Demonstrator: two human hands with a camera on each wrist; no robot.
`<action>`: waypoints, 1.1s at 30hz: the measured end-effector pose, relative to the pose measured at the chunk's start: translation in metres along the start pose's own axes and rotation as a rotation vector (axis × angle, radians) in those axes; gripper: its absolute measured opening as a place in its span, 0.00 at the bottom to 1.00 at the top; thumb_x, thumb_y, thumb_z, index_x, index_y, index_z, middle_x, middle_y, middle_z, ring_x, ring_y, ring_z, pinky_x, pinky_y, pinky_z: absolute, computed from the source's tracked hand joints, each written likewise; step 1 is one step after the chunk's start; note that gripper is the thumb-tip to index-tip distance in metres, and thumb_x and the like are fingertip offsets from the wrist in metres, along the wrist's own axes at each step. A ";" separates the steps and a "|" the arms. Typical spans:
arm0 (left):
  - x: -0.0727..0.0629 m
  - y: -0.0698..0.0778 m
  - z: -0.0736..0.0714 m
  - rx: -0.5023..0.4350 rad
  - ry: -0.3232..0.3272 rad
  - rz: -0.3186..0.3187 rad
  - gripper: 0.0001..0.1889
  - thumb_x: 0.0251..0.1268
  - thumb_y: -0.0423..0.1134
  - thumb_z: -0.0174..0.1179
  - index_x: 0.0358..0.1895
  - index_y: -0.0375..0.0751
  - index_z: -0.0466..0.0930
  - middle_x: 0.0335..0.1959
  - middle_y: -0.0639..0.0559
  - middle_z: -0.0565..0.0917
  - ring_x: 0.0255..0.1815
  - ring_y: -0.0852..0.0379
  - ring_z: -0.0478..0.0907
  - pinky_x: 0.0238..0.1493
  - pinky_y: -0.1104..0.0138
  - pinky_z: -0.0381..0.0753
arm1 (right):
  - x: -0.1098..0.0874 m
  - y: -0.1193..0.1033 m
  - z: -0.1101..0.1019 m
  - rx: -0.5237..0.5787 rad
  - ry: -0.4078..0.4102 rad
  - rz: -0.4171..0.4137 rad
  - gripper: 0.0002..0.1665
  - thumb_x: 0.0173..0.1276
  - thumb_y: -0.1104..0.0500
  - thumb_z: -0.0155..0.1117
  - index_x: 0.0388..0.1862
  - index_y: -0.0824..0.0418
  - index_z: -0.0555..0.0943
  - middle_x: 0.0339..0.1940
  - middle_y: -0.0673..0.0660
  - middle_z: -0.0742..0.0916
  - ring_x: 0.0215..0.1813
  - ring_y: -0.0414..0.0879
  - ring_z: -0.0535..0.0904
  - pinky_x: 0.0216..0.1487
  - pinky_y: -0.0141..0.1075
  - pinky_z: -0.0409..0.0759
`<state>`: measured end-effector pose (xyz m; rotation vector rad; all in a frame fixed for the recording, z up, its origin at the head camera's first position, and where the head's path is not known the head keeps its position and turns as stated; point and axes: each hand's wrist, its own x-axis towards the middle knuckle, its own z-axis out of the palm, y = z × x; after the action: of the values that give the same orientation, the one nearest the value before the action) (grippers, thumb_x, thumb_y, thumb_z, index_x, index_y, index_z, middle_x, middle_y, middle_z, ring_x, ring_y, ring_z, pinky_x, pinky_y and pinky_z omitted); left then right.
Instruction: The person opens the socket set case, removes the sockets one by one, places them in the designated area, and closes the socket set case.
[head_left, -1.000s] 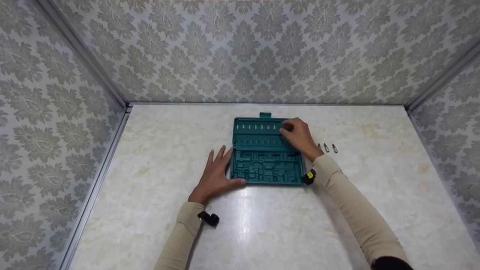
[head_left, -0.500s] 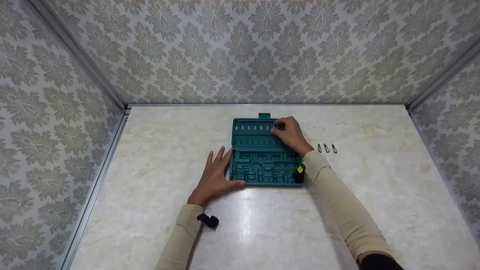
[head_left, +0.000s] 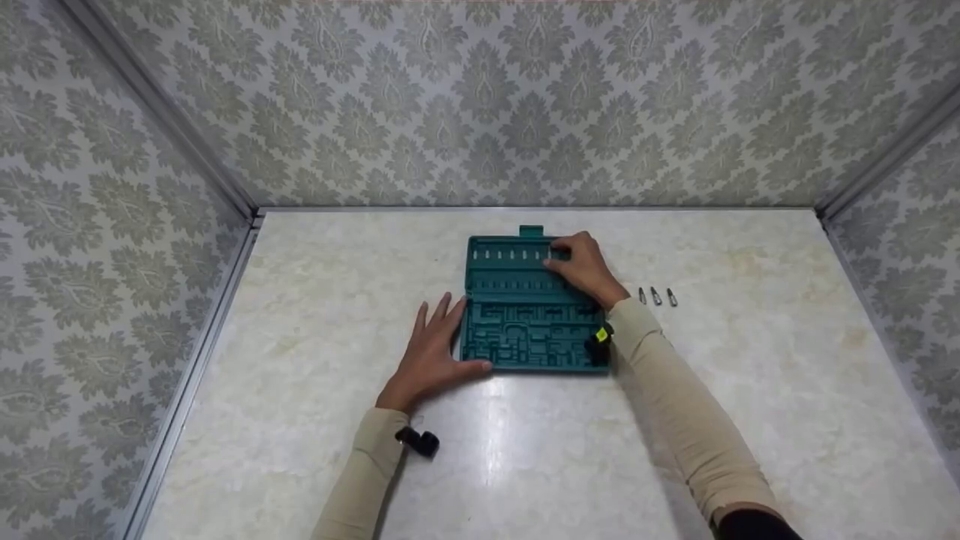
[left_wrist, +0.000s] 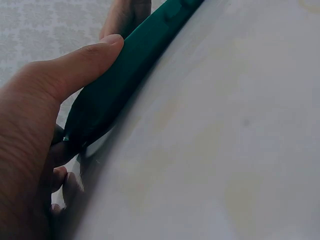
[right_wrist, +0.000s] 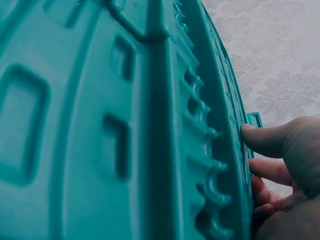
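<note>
An open teal plastic bit case (head_left: 536,336) lies on the table, its moulded base toward me and its lid (head_left: 510,274) farther off. Several small pale bits stand in a row along the upper part of the lid. My right hand (head_left: 585,266) is at that row's right end, thumb and forefinger pinching the last visible bit (head_left: 549,253); in the right wrist view the lid hides their tips. My left hand (head_left: 431,356) is spread at the case's near left corner. Its thumb (left_wrist: 95,55) lies along the front edge, the straight fingers beside the left side.
Three loose silver screwdriver bits (head_left: 656,297) lie on the pale marbled table (head_left: 315,300) to the right of the case. A latch tab (head_left: 531,231) sticks out at the lid's far edge. Patterned wall panels (head_left: 487,97) enclose the table's back and sides.
My right hand has moved left along the lid, from the row's right side to the last visible bit. All three loose bits now show fully. My left hand has stayed in place.
</note>
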<state>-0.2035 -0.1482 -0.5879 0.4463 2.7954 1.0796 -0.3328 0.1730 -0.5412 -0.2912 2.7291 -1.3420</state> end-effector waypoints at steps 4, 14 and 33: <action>0.000 0.000 0.001 -0.005 0.003 -0.001 0.70 0.50 0.84 0.70 0.93 0.60 0.47 0.93 0.50 0.46 0.93 0.43 0.30 0.90 0.42 0.37 | 0.001 -0.001 0.001 -0.001 0.008 -0.005 0.25 0.81 0.64 0.69 0.71 0.75 0.81 0.70 0.74 0.78 0.72 0.67 0.73 0.78 0.61 0.70; 0.002 -0.002 0.001 0.010 0.003 0.035 0.69 0.53 0.82 0.70 0.93 0.55 0.48 0.93 0.47 0.48 0.94 0.46 0.34 0.90 0.45 0.34 | -0.001 0.000 0.003 0.141 0.107 0.026 0.18 0.78 0.69 0.69 0.64 0.70 0.81 0.62 0.68 0.80 0.61 0.61 0.74 0.69 0.54 0.74; 0.000 -0.001 0.000 0.009 0.011 0.024 0.69 0.52 0.81 0.70 0.93 0.55 0.48 0.93 0.48 0.48 0.94 0.46 0.33 0.90 0.45 0.35 | -0.003 0.003 0.015 0.191 0.297 0.025 0.14 0.82 0.62 0.69 0.58 0.71 0.87 0.57 0.67 0.86 0.56 0.57 0.82 0.60 0.51 0.82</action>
<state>-0.2040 -0.1485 -0.5889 0.4777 2.8129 1.0779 -0.3275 0.1637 -0.5529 -0.0455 2.7874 -1.7502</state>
